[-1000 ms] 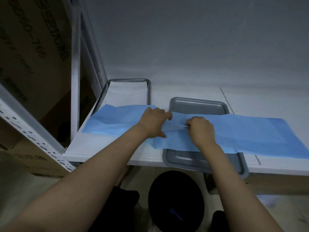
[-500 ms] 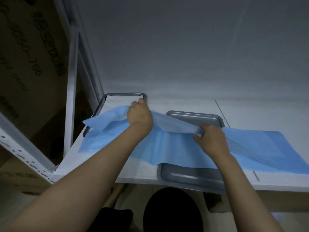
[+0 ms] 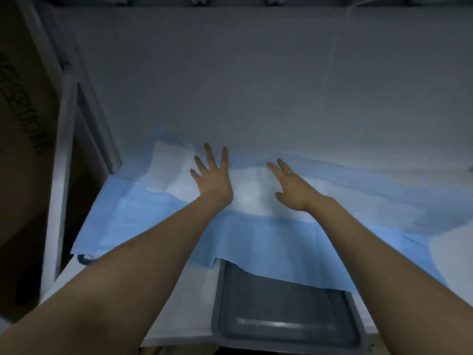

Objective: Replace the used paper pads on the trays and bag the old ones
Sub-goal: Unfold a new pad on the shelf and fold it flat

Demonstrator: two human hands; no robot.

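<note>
A large blue paper pad [image 3: 268,242] lies spread across the white shelf, its white inner side showing at the back. My left hand [image 3: 212,175] rests flat on the pad's white part with fingers spread. My right hand [image 3: 289,185] lies flat beside it, fingers apart, holding nothing. A grey metal tray [image 3: 284,316] sticks out from under the pad's front edge. The second tray at the left is almost fully covered; only a bit of its rim [image 3: 83,260] shows.
A white wall [image 3: 256,85] rises directly behind the shelf. A white metal rack post [image 3: 61,162] and a brown cardboard box [image 3: 20,111] stand at the left. The shelf's front edge [image 3: 179,339] runs along the bottom.
Both hands let go of the pinched pad and now lie flat and open on it. The pad has been unfolded toward the wall, covering the left tray. The camera moved closer.
</note>
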